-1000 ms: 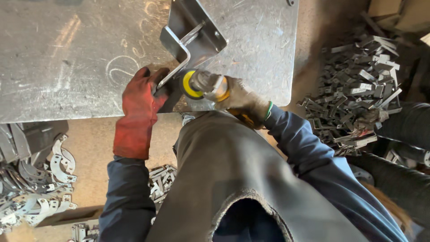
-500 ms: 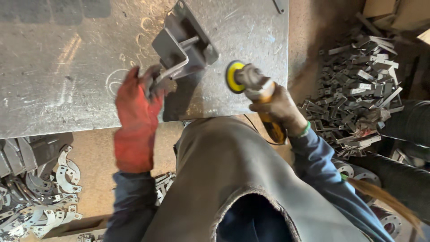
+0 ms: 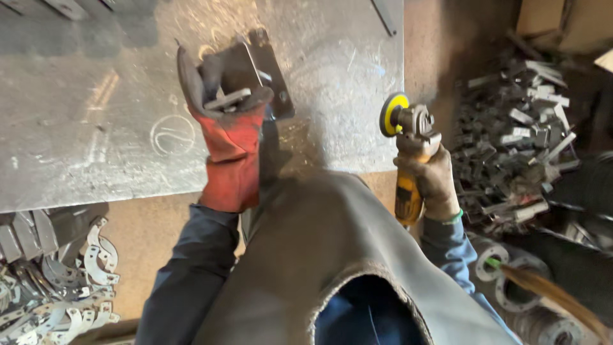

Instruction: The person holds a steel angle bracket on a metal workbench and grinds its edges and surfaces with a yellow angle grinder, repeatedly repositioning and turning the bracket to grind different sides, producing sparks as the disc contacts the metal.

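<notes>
- The left hand (image 3: 227,121), in a red glove, sits in the upper middle of the frame; its fingers are curled round a dark metal bracket (image 3: 255,73) and grip it, lifted a little off the surface.
- The bracket is a bent plate with a flat flap running toward the upper right; its far edge lies close over the steel table (image 3: 96,128).
- The right hand (image 3: 431,182), in a worn brown glove, is at the right centre of the frame, fingers clenched round the yellow body of an angle grinder (image 3: 408,150).
- The grinder's yellow-rimmed disc (image 3: 393,114) points up and to the left, well apart from the bracket and just off the table's right edge.
- The table is a scratched grey sheet filling the upper left, with a chalk loop drawn on it just left of the red glove.
- Below, a grey leather apron (image 3: 319,255) and blue sleeves fill the lower middle.
- A heap of small metal pieces (image 3: 517,140) lies at the right.
- Curved flat metal cut-outs (image 3: 57,287) are piled at the lower left.
</notes>
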